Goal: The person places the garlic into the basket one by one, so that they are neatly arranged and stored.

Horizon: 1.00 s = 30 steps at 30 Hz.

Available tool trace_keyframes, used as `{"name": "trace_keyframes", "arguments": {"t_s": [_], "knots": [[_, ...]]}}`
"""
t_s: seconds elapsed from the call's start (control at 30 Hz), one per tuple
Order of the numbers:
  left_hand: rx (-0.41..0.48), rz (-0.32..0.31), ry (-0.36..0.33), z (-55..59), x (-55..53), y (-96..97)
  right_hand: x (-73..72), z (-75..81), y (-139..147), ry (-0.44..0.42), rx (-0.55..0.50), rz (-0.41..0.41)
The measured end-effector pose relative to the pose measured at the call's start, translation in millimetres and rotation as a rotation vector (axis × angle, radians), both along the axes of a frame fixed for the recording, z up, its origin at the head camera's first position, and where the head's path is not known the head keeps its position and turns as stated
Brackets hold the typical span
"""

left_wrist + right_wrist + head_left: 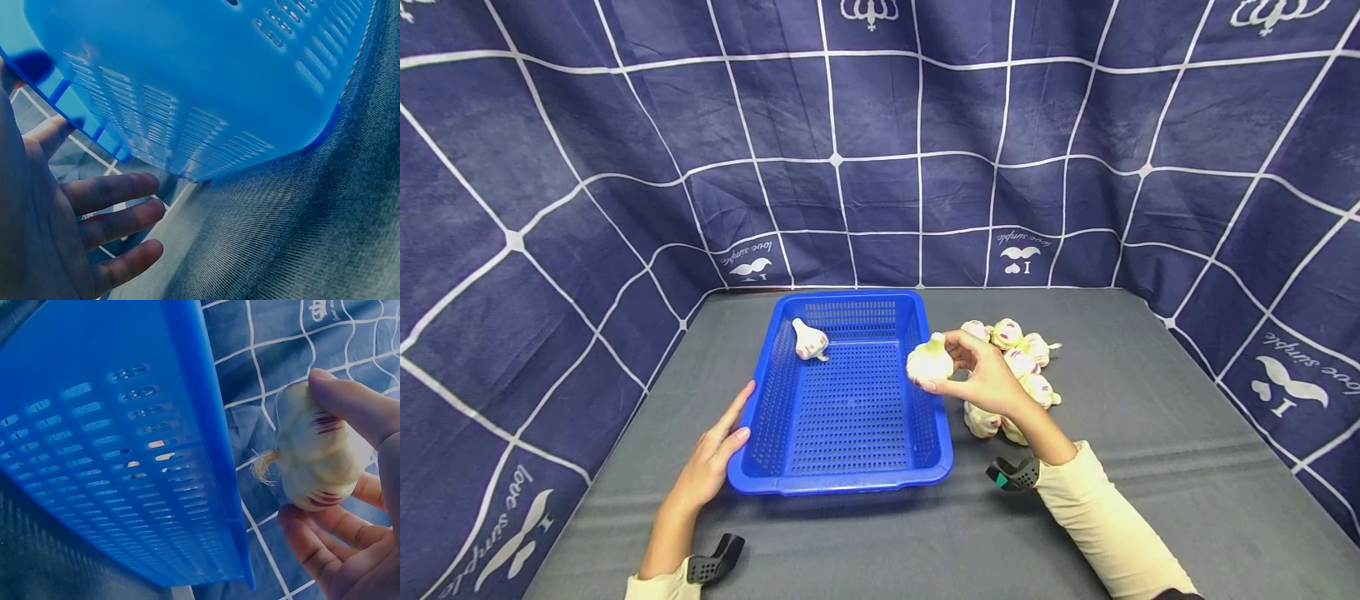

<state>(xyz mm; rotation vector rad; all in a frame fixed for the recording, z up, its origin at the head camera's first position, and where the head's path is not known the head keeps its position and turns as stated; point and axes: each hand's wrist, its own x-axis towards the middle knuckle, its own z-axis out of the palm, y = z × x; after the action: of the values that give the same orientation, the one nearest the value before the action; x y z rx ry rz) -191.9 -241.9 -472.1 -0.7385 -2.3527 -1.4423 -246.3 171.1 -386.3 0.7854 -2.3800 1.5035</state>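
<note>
A white garlic bulb [930,362] is held in my right hand [981,372], at the right rim of a blue plastic basket [842,482]. In the right wrist view, thumb and fingertips grip the bulb [319,450] from opposite sides, its roots toward the basket wall [94,425]. Another garlic bulb [810,340] lies inside the basket near its back left corner. At the left rim is my left hand [707,457], thumb and index finger touching the edge. The left wrist view shows the other fingers [119,222] of that hand extended and spread below the rim.
Several garlic bulbs [1021,363] are heaped right of the basket, partly hidden behind my right hand and forearm. Basket and bulbs sit on a grey cloth surface [1120,383]. A blue checked curtain [880,200] encloses the back and both sides.
</note>
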Motion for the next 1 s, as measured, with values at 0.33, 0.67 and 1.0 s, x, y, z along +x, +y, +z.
{"name": "trace_keyframes", "arguments": {"t_s": [0.33,0.67,1.0], "knots": [[-0.003,0.006,-0.015,0.0,1.6,-0.7,-10.6,5.3,-14,0.01,0.03,0.058],[-0.005,0.002,-0.018,0.5,0.7,0.4,-20.2,15.7,-30,0.021,0.077,0.038],[-0.029,0.023,-0.014,0.6,0.5,0.0,-28.1,30.9,-45,-0.003,0.132,0.047]]}}
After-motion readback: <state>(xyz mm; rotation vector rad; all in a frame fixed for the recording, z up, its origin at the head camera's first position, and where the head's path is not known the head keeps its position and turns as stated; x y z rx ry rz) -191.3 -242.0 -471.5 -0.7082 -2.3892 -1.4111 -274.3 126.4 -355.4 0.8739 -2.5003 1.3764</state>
